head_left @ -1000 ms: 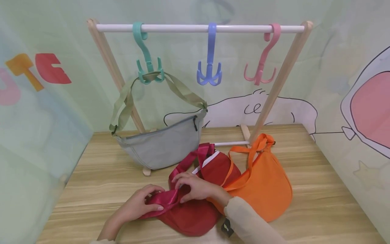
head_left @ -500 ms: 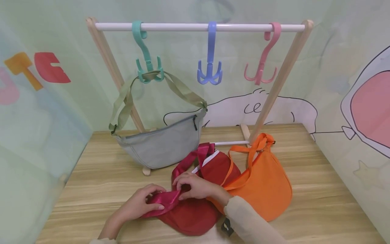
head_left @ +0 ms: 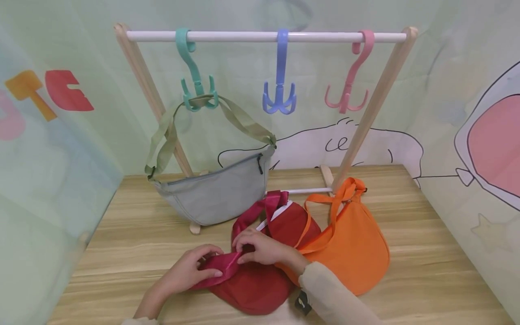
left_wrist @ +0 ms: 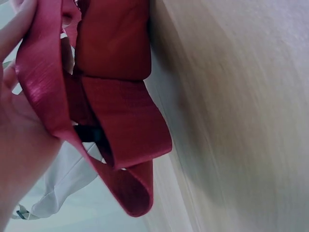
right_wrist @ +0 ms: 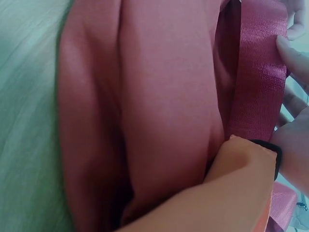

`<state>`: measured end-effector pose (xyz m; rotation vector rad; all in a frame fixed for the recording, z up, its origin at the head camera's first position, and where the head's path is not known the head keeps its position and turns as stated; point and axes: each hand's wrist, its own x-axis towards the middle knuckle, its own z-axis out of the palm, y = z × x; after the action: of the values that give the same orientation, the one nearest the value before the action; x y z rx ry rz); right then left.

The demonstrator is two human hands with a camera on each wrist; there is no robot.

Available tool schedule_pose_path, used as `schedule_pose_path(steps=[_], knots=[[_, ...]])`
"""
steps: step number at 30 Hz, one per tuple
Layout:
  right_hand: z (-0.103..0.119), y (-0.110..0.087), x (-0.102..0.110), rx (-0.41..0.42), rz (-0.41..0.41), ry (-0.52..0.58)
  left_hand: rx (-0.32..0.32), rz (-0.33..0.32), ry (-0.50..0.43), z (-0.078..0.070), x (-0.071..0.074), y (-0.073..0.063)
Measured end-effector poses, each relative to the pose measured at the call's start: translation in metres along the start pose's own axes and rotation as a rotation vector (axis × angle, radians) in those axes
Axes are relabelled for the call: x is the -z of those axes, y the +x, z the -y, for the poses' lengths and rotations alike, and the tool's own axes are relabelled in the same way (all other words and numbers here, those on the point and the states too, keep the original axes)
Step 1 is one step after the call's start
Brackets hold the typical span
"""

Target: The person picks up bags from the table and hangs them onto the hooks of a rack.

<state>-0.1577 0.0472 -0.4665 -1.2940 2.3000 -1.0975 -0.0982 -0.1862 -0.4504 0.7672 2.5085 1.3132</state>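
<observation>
A dark red bag (head_left: 256, 293) with a white zip lies on the table, partly covered by my right forearm. My left hand (head_left: 184, 273) grips its crimson strap (head_left: 221, 262), thumb in front and fingers behind. Close to its right, my right hand (head_left: 262, 247) pinches the same strap between thumb and fingers. In the left wrist view, the strap (left_wrist: 46, 72) runs past the palm and hangs in a loop below. The right wrist view shows the strap (right_wrist: 260, 72) stretched flat beside the fingers, with the bag's red cloth (right_wrist: 166, 96) filling the middle.
An orange bag (head_left: 357, 253) lies against the red one, under the right sleeve. Behind, a grey bag (head_left: 221, 194) hangs by its strap from a green hook (head_left: 192, 63). The rack bar (head_left: 239, 36) also carries a blue hook (head_left: 281, 63) and a pink hook (head_left: 353, 76).
My left hand has shifted slightly right and up with the strap. The strap loop near my right hand has slid a little right; the strap between the hands looks flatter.
</observation>
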Motion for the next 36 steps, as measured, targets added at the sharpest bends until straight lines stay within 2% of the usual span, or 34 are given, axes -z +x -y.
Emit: schedule_pose_path(steps=[10,20,27,36], knots=[[0.002,0.001,0.001,0.022,-0.027,0.01,-0.067,-0.048,0.024,-0.002,-0.001,0.001],[0.003,0.0,-0.001,0.003,-0.015,0.042,-0.029,-0.027,0.028,-0.002,-0.01,0.003],[0.002,0.001,-0.003,-0.046,0.007,0.048,-0.042,-0.026,0.038,0.0,-0.012,0.003],[-0.001,0.0,-0.002,-0.098,0.029,0.059,-0.112,-0.065,0.05,0.004,-0.012,0.001]])
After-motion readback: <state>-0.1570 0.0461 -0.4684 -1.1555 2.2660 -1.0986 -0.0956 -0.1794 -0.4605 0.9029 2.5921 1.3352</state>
